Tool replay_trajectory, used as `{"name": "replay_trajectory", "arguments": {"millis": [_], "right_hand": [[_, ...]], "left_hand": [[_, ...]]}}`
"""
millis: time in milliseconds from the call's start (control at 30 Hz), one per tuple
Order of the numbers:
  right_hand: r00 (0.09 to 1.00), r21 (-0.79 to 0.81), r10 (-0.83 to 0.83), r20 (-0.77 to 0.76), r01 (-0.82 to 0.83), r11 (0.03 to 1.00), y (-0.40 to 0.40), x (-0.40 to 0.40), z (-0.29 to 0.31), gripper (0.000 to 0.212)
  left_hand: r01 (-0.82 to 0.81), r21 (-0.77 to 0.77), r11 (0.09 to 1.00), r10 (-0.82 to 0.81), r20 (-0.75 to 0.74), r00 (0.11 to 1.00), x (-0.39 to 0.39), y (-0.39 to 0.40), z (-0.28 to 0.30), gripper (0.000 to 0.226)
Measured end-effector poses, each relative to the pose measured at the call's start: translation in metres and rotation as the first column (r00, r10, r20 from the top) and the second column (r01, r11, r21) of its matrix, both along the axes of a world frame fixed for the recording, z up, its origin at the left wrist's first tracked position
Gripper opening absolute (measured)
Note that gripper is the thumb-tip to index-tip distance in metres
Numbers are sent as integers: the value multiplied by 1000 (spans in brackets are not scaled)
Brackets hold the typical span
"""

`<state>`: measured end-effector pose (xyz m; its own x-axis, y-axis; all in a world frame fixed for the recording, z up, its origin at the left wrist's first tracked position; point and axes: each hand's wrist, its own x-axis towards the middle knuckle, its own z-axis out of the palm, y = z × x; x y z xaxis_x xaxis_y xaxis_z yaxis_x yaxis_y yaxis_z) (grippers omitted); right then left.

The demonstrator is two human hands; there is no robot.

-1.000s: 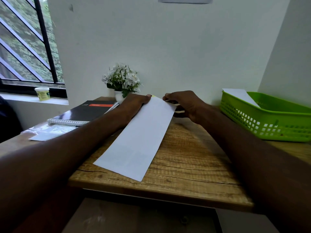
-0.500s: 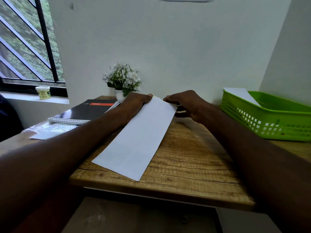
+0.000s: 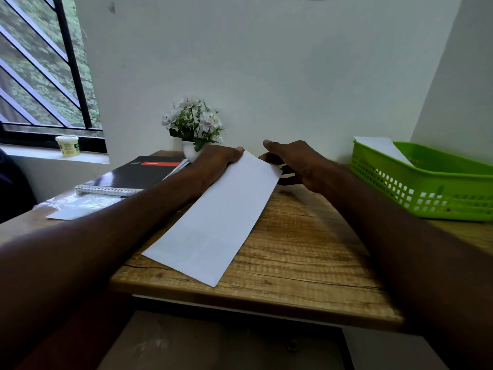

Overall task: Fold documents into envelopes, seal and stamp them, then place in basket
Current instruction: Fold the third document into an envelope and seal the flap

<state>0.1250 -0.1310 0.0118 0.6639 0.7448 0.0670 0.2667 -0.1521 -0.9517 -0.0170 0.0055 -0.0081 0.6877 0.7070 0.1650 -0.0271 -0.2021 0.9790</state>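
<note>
Now both hands [image 3: 217, 162] [image 3: 296, 162] gripping envelope [image 3: 213, 220] far end, on desk [image 3: 293, 252]

No text is showing clearly enough to be read. The notebook [image 3: 133, 175] is carrying a red label with small white lettering and a faint mark beside it on its black cover, both too blurred to make out. The jar [image 3: 67, 145] on the window sill is wearing a printed label that is also staying too small and soft to read, and the envelope [image 3: 213, 220] on the worktop [image 3: 293, 257] is showing a blank face.
</note>
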Motion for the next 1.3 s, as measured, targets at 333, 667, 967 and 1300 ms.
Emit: {"name": "replay_trajectory", "arguments": {"millis": [333, 667, 967, 1300], "right_hand": [[1000, -48, 8, -7, -9, 999, -8, -6, 4, 51], [999, -68, 38, -23, -39, 997, -7, -7, 3, 54], [999, -75, -5, 51, 9, 997, -2, -1, 1, 47], [1000, -66, 23, -10, -23, 998, -2, -5, 0, 50]], "left_hand": [[40, 102, 994, -42, 19, 999, -1, -5, -1, 44], [52, 135, 989, -56, 25, 998, -2, -3, -2, 65], [53, 202, 978, -52, -8, 999, 2, 3, -4, 32], [22, 159, 987, -20, -18, 1000, 5, 5, -4, 29]]}}
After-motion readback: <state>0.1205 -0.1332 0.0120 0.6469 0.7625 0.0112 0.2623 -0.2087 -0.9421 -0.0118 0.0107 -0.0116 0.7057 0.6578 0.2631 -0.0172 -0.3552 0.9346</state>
